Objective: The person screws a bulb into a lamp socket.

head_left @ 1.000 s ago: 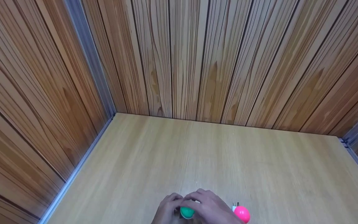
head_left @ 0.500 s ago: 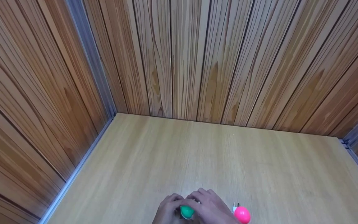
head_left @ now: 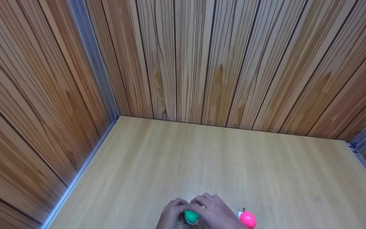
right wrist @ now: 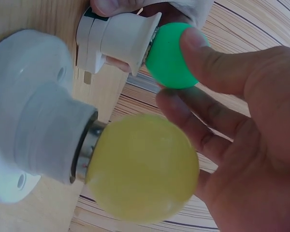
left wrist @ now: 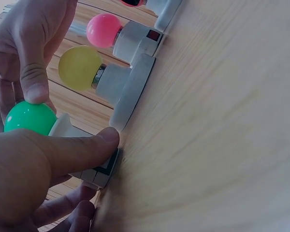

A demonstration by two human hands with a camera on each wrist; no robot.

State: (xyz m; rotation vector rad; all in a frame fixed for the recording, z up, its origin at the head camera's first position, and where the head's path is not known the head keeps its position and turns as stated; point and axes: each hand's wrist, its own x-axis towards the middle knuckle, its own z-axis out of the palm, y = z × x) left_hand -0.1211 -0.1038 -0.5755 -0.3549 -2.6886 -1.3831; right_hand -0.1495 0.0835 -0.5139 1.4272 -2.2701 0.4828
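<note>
A green light bulb point(right wrist: 171, 55) sits at the mouth of a white plug-in bulb socket point(right wrist: 123, 38), a strip of its metal base showing at the rim. My right hand point(right wrist: 251, 111) pinches the bulb between thumb and fingers. My left hand point(left wrist: 34, 159) grips the socket, its thumb point(left wrist: 94, 150) lying along the side near the dark switch panel. A flat metal prong point(right wrist: 88, 77) projects from the socket's plug end, close to the tabletop. From the head view, both hands meet low in the middle, and much of the socket is hidden behind them.
Close beside my right hand, a yellow bulb point(right wrist: 142, 169) stands in a white round-based lamp holder point(right wrist: 43, 125). Farther along is a pink bulb point(head_left: 248, 219) in a white pronged socket point(head_left: 240, 213). Another holder point(left wrist: 168, 12) is cut off in the left wrist view. Wood-panelled walls point(head_left: 189, 63) enclose the table point(head_left: 221, 159).
</note>
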